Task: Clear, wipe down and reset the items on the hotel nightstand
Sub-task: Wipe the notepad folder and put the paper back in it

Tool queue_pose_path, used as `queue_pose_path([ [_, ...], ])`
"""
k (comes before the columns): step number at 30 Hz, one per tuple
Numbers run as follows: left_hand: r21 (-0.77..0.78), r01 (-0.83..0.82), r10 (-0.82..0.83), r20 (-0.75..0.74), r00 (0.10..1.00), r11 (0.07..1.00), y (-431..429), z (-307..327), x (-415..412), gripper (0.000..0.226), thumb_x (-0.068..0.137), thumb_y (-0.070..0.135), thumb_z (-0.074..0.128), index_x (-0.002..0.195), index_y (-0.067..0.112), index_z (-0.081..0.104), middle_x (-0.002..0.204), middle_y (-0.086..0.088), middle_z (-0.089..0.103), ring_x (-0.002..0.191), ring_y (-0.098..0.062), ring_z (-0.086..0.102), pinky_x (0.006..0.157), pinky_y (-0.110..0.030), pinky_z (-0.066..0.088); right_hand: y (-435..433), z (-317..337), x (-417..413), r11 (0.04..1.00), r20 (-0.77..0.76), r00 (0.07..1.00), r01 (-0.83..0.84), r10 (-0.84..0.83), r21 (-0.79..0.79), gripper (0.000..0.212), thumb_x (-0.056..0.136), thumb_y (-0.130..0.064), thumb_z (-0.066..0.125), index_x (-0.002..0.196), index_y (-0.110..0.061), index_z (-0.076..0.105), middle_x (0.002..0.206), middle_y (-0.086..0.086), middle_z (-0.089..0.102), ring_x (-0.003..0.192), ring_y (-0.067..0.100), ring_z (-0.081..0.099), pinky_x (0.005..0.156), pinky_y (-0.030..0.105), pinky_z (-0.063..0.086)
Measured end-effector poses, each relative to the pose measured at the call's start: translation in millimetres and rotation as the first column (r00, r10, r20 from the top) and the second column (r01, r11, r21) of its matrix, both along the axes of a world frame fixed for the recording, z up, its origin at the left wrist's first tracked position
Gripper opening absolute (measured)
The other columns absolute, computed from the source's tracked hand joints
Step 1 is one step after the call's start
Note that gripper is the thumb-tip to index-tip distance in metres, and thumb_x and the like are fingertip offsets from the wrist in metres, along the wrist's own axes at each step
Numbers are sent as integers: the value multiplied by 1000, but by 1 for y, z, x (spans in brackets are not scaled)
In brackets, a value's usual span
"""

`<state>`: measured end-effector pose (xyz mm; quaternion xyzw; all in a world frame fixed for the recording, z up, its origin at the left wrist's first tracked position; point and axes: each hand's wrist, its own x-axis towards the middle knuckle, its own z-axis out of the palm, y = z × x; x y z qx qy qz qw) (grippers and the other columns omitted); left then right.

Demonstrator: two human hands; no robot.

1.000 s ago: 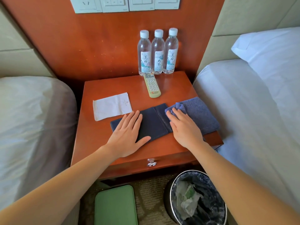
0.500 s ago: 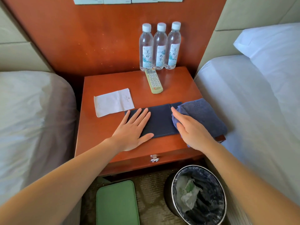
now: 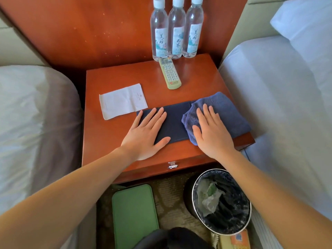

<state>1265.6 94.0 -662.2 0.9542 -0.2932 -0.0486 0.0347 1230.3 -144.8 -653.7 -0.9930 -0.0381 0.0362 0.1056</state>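
Cloth is pressed at the nightstand's front right corner by the straight-fingered right hand, the mat lying lengthwise leftward, pinned by the flat left hand.

The desk is made of shiny red-brown wood. Three water bottles stand up in a row at the back, touching each other. A pale remote lies flat just in front of them, with its far end right by the bottles. A white paper lies flat on the left side. A flat dark blue mat lies near the front, and its left corner touches the paper. A soft blue cloth sits on the right end of the mat and reaches the right edge of the desk.

On the floor below are a flat green box and a round bin side by side.
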Motion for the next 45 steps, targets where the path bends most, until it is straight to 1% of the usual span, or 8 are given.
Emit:
queue_pose_path([
  [3,-17,-13,13,12,1000,1000,-1,2,0,80,92,67,7,157,22,0,164,6,-5,150,-13,-10,122,-45,-4,-2,4,17,1000,-5,1000,-12,12,-23,74,90,-43,9,152,-5,21,161,15,13,150,28,9,120,44,12],
  [7,-4,-25,25,7,1000,1000,0,-1,0,79,93,68,8,157,22,0,164,6,-5,150,-13,-10,122,-45,-4,2,5,39,1000,-40,999,2,-2,-7,61,101,-31,30,155,-9,12,163,11,5,150,25,3,121,41,6],
  [18,21,-62,62,21,998,998,-5,3,-3,80,94,66,14,157,19,0,164,4,-5,151,-14,-7,123,-43,-2,34,10,26,999,-45,999,31,-31,8,62,102,-35,27,156,-14,5,163,7,1,150,20,0,122,38,0],
  [22,-32,-29,27,-87,996,999,-5,10,1,83,96,64,28,157,16,-2,164,1,-8,150,-14,-12,122,-43,-7,55,6,-8,999,-18,999,-43,43,12,59,103,-34,25,156,-18,5,164,2,-1,150,16,-3,121,35,-3],
  [25,-197,-101,54,-232,971,975,15,21,3,92,95,58,45,156,11,-5,164,-4,-10,151,-17,-8,123,-40,-1,53,8,-11,998,-36,998,-53,53,19,58,104,-35,25,156,-19,5,164,0,-1,150,14,-3,120,33,-3],
  [31,-82,-192,189,-49,981,978,43,7,-11,97,89,74,29,156,13,-5,164,-1,-6,150,-11,-7,122,-34,-6,48,7,-7,997,-48,996,-73,74,34,58,103,-35,26,156,-22,6,164,-3,-1,150,13,-3,121,34,-1],
  [40,-143,-183,179,-42,983,973,43,7,-7,99,85,79,26,157,17,-3,164,6,-10,144,2,-13,121,-29,-10,57,12,41,988,-41,987,151,-152,-33,61,102,-33,27,156,-15,7,163,7,4,150,23,3,120,41,4],
  [45,-159,-156,153,-30,988,975,44,5,-5,102,82,82,27,157,18,0,164,6,-5,148,-3,-11,123,-34,-2,104,9,35,996,-36,995,-88,89,27,56,103,-37,20,156,-22,8,163,-2,4,150,14,1,120,34,2],
])
